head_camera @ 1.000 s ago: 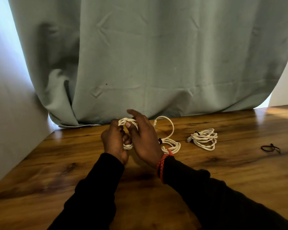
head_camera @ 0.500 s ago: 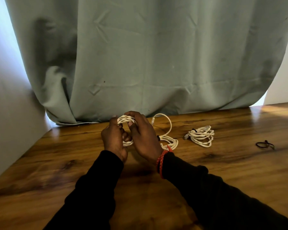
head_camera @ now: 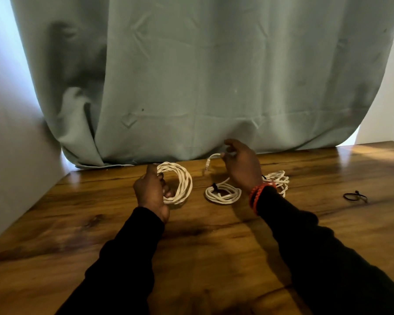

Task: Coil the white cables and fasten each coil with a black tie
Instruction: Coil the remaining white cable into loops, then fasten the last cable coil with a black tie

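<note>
Fingers [head_camera: 163, 192] of my left hand [head_camera: 151, 192] clench the untied white cable coil [head_camera: 180, 183]; my right hand [head_camera: 242, 165] pinches a tied coil's loose white cable end [head_camera: 212, 156]. Loosening risks unwinding, the spare black tie [head_camera: 354, 197] lying well apart.

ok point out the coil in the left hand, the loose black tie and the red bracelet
coil [head_camera: 182, 178]: head view, on the strands of its far right arc
loose black tie [head_camera: 353, 197]: head view, on its loop, lying on the table
red bracelet [head_camera: 255, 193]: head view, on the band at the right wrist

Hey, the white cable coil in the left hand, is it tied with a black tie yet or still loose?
Loose, apparently: the coil gripped by the left hand shows no black tie, though the hand hides part.
</note>
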